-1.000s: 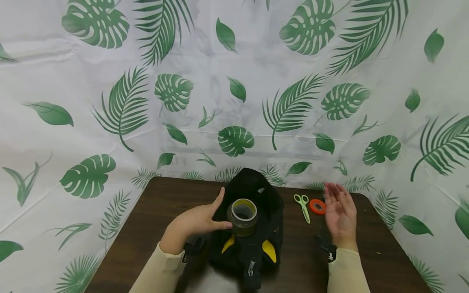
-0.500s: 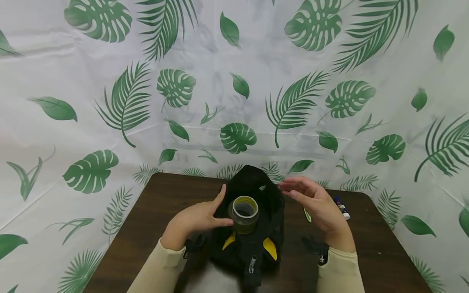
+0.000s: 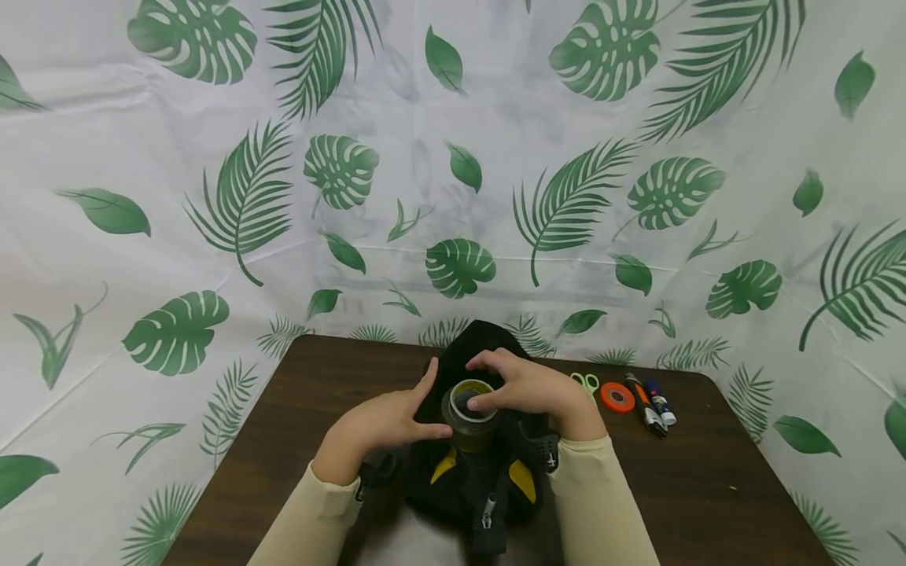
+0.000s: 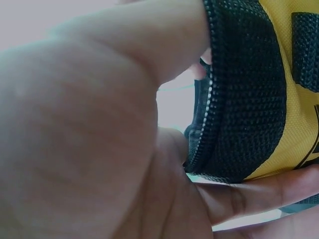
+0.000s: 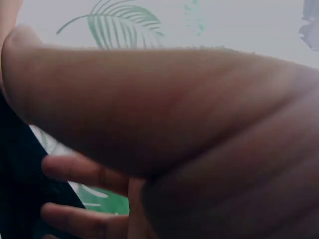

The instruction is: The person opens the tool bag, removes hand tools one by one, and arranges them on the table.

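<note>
A black bag with yellow patches [image 3: 522,481] stands on the table with its top gaping. In the head view, a wide roll of clear brownish tape [image 3: 473,435] sits upright at its mouth. My left hand [image 3: 382,428] holds the bag's left side; the left wrist view shows the zippered black rim [image 4: 239,94] between thumb and fingers. My right hand [image 3: 531,387] is over the mouth, its thumb at the roll's top opening and its fingers spread apart. In the right wrist view, the thumb [image 5: 89,99] is stretched out near the dark bag [image 5: 25,184], and no grasped thing shows.
Right of the bag lie green scissors [image 3: 586,382], partly hidden, and an orange tape roll [image 3: 606,398]. An orange-and-black utility knife [image 3: 644,405] and a blue-and-white glue bottle [image 3: 661,402] lie beyond them. A leaf-printed cloth [image 3: 396,267] hangs behind the brown table [image 3: 340,369].
My right hand has moved left from beside the orange tape, across the scissors, to above the bag's mouth. The left hand has stayed on the bag.
</note>
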Demonstrator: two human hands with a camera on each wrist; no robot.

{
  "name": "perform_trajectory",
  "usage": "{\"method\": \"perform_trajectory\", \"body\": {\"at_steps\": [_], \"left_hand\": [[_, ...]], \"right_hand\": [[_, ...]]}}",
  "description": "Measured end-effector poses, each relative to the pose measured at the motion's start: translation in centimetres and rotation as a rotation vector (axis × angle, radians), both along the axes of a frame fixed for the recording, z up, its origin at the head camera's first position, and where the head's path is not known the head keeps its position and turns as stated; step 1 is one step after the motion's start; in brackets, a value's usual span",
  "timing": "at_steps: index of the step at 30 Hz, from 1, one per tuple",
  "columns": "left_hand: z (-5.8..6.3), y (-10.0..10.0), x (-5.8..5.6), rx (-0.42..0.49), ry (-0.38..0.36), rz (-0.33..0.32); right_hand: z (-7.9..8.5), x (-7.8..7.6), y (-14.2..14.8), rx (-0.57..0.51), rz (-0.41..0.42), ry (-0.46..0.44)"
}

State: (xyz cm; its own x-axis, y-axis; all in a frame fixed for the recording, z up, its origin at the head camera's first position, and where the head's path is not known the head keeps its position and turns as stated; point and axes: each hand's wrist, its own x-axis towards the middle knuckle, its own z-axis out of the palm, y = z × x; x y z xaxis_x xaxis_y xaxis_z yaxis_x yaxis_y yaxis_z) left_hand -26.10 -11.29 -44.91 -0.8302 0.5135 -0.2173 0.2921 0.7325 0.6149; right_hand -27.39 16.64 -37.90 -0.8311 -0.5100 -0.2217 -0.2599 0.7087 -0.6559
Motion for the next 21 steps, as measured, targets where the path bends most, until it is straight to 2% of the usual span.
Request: {"method": "perform_trajectory", "body": {"at_steps": [4,8,11,17,21], "left_hand": [[0.1,-0.1,0.1,0.0,0.002,-0.008],[0.2,-0.1,0.1,0.007,-0.006,-0.016],[0.2,-0.1,0.0,0.01,-0.01,-0.016],[0.1,-0.2,0.0,0.012,-0.015,-0.021],[0.3,-0.3,0.1,0.012,-0.014,-0.022]], "right_hand": [[-0.2,-1.2,-1.6,0.129,-0.031,0.013],[-0.9,-2.0,-2.9,0.184,-0.039,-0.035],[-1.9,-2.3,-3.5,0.192,-0.042,-0.06],[-5.0,-3.2,-4.0,0.249,-0.08,-0.01],[-6.1,-3.4,-4.1,0.286,-0.091,-0.013]]}}
